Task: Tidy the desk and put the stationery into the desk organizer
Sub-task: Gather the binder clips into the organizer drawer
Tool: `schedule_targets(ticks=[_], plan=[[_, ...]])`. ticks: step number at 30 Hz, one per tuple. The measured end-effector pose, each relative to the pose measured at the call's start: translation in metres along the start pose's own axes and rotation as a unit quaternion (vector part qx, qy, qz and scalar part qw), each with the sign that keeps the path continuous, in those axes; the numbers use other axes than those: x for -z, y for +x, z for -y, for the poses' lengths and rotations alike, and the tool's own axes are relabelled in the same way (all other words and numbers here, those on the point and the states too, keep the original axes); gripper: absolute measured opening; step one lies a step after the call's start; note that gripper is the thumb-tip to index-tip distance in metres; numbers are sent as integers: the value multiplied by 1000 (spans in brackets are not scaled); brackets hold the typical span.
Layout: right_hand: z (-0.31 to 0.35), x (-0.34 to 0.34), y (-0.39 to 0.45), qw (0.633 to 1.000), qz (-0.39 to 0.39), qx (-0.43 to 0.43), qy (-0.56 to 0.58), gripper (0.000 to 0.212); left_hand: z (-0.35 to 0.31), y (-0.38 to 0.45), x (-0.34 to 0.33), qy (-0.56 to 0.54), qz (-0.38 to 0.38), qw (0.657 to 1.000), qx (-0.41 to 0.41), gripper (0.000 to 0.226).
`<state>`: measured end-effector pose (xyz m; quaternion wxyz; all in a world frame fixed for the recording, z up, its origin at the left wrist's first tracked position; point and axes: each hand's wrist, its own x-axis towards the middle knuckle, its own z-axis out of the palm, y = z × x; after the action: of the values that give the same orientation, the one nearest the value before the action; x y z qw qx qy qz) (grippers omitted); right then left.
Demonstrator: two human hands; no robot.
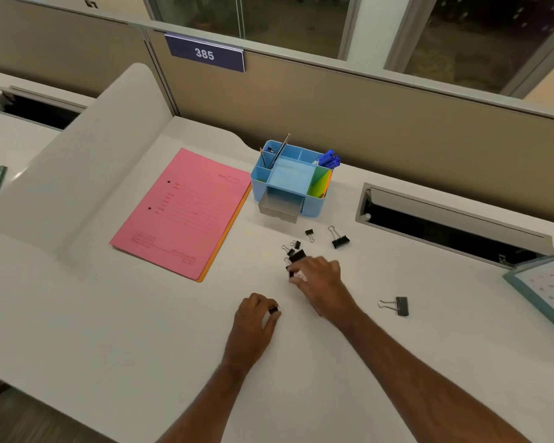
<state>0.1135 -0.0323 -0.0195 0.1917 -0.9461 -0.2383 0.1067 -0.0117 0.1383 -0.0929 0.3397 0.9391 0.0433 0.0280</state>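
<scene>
A blue desk organizer [312, 208] stands at the back of the white desk [109, 330], its grey drawer [279, 210] pulled out. It holds pencils [280, 150], blue pens [329, 158] and coloured notes [320, 183]. Several black binder clips lie in front of it: a cluster [295, 251], a small one [309, 233], a bigger one [339, 240] and one far right [398, 306]. My right hand [320, 281] pinches a binder clip at the cluster's near edge. My left hand [256, 318] holds a small black binder clip [273, 310] in curled fingers.
A pink folder [183, 212] over an orange one lies left of the organizer. A cable slot [445, 225] opens in the desk at the right. A framed sheet [547, 289] sits at the right edge. A beige partition [365, 116] backs the desk.
</scene>
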Motion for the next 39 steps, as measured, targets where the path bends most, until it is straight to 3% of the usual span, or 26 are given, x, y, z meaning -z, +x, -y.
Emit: schedule_targets(ticks=[8, 19, 33, 39], plan=[[9, 62, 86, 994, -107, 15, 17, 22, -5, 11, -3, 35, -28, 999, 0, 13], [11, 64, 140, 992, -101, 17, -74, 28, -2, 10, -6, 20, -38, 999, 11, 23], [-29, 50, 70, 980, -178, -36, 76, 25, -34, 30, 3, -125, -107, 982, 89, 20], [-57, 32, 34, 980, -146, -99, 95, 24, -52, 84, 35, -164, -143, 974, 64, 16]])
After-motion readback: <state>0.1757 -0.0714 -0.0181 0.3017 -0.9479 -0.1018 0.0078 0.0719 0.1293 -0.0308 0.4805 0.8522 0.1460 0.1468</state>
